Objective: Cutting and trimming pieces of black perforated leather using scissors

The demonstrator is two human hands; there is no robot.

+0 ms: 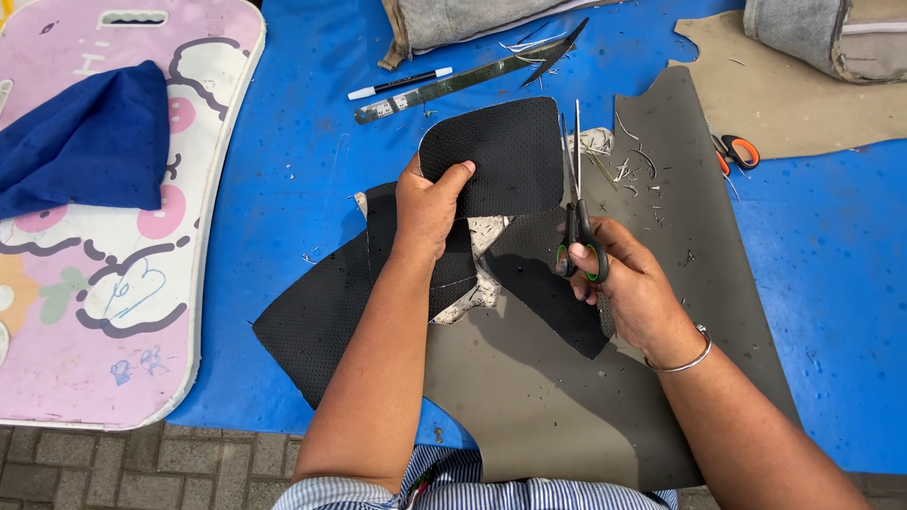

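surface: blue table [293, 217] outdoors, brick paving showing below.
right hand [628, 283]: fingers gripping the scissors [574, 203], right of the black piece [501, 156].
left hand [430, 203]: pinching that piece's left edge.
step: looks like trimming; next calls for lining the blades up on the edge.

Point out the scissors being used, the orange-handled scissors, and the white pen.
black-handled scissors [574, 222], head view, on the pivot.
orange-handled scissors [742, 151], head view, on the handle loop.
white pen [402, 83], head view, on the barrel.

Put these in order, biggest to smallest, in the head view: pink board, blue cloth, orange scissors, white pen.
1. Pink board, biggest by far.
2. Blue cloth.
3. White pen and orange scissors look about alike; the scissors are partly hidden, so no ranking.
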